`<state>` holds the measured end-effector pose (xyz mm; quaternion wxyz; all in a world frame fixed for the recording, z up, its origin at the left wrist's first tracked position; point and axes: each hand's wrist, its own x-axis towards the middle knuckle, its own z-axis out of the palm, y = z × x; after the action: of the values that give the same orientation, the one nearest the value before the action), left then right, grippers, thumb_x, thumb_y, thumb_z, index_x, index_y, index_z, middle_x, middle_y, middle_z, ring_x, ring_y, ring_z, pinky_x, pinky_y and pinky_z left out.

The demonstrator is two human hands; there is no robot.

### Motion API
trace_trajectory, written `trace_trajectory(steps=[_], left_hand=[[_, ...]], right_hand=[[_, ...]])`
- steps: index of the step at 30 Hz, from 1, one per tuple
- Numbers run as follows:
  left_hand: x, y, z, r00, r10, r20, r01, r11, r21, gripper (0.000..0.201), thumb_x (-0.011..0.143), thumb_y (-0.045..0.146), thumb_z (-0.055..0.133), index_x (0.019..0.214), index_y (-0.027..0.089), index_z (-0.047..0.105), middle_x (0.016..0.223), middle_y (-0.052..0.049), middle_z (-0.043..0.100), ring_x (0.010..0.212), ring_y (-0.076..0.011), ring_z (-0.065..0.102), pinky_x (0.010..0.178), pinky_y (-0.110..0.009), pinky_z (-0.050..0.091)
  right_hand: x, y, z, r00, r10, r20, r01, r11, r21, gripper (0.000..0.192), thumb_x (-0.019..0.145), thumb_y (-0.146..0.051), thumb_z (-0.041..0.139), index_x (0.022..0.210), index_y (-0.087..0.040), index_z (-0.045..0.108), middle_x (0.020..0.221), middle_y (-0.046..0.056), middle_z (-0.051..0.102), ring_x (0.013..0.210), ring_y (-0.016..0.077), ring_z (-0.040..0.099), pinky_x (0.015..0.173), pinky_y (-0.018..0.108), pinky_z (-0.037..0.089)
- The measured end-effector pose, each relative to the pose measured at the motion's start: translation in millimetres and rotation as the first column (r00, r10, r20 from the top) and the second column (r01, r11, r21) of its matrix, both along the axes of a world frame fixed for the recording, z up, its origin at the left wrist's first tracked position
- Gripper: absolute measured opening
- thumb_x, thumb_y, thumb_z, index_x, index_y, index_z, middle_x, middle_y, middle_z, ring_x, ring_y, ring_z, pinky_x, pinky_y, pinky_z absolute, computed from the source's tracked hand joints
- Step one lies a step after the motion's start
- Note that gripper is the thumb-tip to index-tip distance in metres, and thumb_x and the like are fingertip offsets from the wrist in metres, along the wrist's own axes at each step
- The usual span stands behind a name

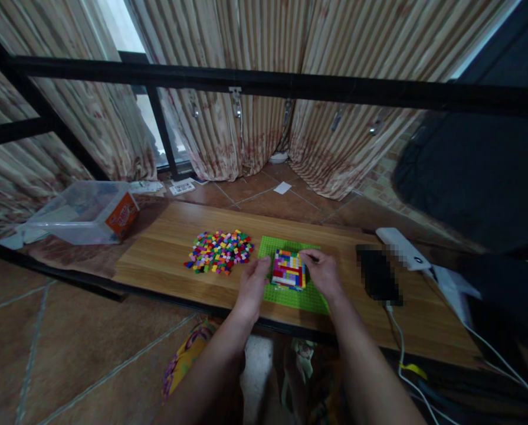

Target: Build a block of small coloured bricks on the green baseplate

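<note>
Both hands flank the brick block [289, 269] on the green baseplate [295, 297], apparently bracing it. The left hand [253, 285] rests curled against its left edge, and the right hand [321, 273] pinches its top right corner. The loose brick pile [219, 251] lies just left, within reach.
</note>
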<state>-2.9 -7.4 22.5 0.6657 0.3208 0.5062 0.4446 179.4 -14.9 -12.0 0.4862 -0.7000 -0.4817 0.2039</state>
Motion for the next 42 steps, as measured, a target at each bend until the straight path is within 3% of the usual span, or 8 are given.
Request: trace_trajectory(steps=[11,25,28,32,35,37,40,42], left_hand=[[8,-9,-4.4,0.983,-0.182,0.031,0.177,0.976,0.129,0.035,0.075,0.044,0.068,0.097,0.017,0.074,0.091,-0.006,0.075,0.094,-0.0217,0.066,0.087,-0.032,0.048],[4,-6,-9.5,0.986,-0.158,-0.054,0.164,0.977,0.139,0.033,0.075,0.043,0.066,0.091,0.016,0.074,0.093,-0.008,0.074,0.093,-0.0215,0.066,0.087,-0.032,0.047],[0,-1,-15.2,0.992,-0.075,-0.102,0.089,0.986,0.142,0.031,0.074,0.041,0.066,0.090,0.014,0.072,0.089,-0.008,0.073,0.088,-0.0207,0.066,0.082,-0.031,0.048],[-17,17,-23.3,0.972,0.086,-0.220,-0.036,0.974,0.222,0.024,0.073,0.029,0.065,0.091,0.014,0.070,0.089,-0.007,0.072,0.081,-0.0180,0.065,0.077,-0.029,0.048],[-45,30,-25.2,0.897,0.180,-0.404,-0.056,0.952,0.301,0.018,0.073,0.016,0.059,0.088,0.014,0.069,0.084,-0.006,0.071,0.079,-0.0169,0.065,0.076,-0.027,0.046],[-67,34,-23.4,0.765,0.208,-0.610,-0.027,0.956,0.293,0.020,0.073,0.012,0.056,0.089,0.015,0.069,0.081,-0.006,0.070,0.078,-0.0177,0.064,0.074,-0.027,0.045],[-93,30,-19.0,0.571,0.121,-0.812,0.109,0.969,0.221,0.022,0.075,0.009,0.053,0.089,0.016,0.068,0.081,-0.006,0.070,0.079,-0.0193,0.064,0.072,-0.027,0.044],[-100,25,-17.2,0.492,0.087,-0.866,0.188,0.961,0.203,0.023,0.076,0.008,0.051,0.087,0.017,0.069,0.081,-0.006,0.070,0.080,-0.0200,0.064,0.072,-0.027,0.043]], right_hand=[[0,0,0.5,0.998,0.020,0.060,-0.021,1.000,0.011,0.026,0.079,-0.039,0.056,0.079,-0.021,0.074,0.086,0.006,0.073,0.078,0.0214,0.064,0.076,0.035,0.047],[-2,-3,-7.0,0.994,-0.013,-0.106,0.017,0.999,0.037,0.038,0.075,-0.052,0.061,0.085,-0.018,0.075,0.088,0.008,0.075,0.079,0.0223,0.068,0.075,0.036,0.052],[1,-5,-5.7,0.967,-0.105,-0.232,0.125,0.989,0.076,0.049,0.078,-0.059,0.057,0.095,-0.017,0.073,0.086,0.008,0.074,0.069,0.0182,0.065,0.067,0.033,0.052],[3,-6,1.8,0.876,-0.285,-0.388,0.366,0.918,0.153,0.046,0.076,-0.058,0.059,0.091,-0.016,0.071,0.074,0.004,0.070,0.055,0.0121,0.056,0.056,0.027,0.047],[-2,-6,9.2,0.871,-0.311,-0.381,0.403,0.895,0.191,0.041,0.076,-0.054,0.062,0.087,-0.015,0.070,0.069,0.003,0.067,0.054,0.0112,0.054,0.054,0.025,0.045],[-8,-6,13.8,0.889,-0.301,-0.346,0.386,0.899,0.208,0.040,0.077,-0.053,0.061,0.085,-0.015,0.070,0.069,0.002,0.067,0.054,0.0113,0.054,0.055,0.026,0.044],[-19,-6,19.0,0.924,-0.261,-0.281,0.324,0.923,0.209,0.041,0.079,-0.055,0.059,0.084,-0.015,0.071,0.070,0.003,0.068,0.055,0.0125,0.056,0.056,0.026,0.045],[-25,-6,21.3,0.942,-0.229,-0.246,0.279,0.940,0.194,0.043,0.080,-0.056,0.058,0.086,-0.016,0.071,0.071,0.004,0.069,0.057,0.0145,0.058,0.057,0.027,0.045]])
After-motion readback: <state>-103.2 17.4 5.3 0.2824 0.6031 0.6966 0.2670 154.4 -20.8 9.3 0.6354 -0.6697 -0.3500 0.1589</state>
